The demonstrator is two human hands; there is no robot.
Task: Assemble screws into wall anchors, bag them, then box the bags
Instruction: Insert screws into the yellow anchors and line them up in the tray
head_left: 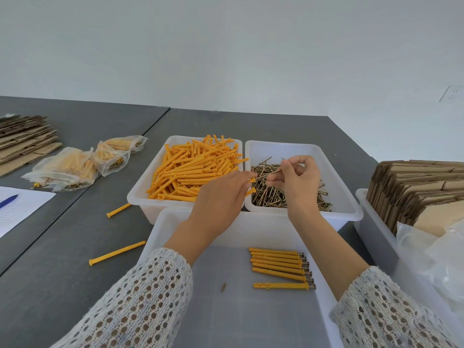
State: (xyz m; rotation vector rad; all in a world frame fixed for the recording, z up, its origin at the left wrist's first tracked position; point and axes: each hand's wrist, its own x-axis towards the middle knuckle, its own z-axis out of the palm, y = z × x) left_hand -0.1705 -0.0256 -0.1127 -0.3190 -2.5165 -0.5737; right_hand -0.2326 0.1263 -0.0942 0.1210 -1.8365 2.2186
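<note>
My left hand (221, 194) grips two yellow wall anchors (251, 186), their open ends poking out toward the right. My right hand (296, 180) pinches a brass screw (272, 172) with its tip pointing at the upper anchor's mouth. Both hands hover over the seam between a white bin of loose yellow anchors (190, 169) and a white bin of loose screws (276, 194). In the near white tray (160, 237) lie several finished anchors with screws in them (280, 264).
Three filled clear bags (82, 164) lie on the grey table at the left, beside flat cardboard (22, 139) and a paper sheet with a blue pen (8, 200). Two stray anchors (116, 253) lie on the table. At the right, a bin holds folded cartons (411, 194) and clear plastic bags (437, 249).
</note>
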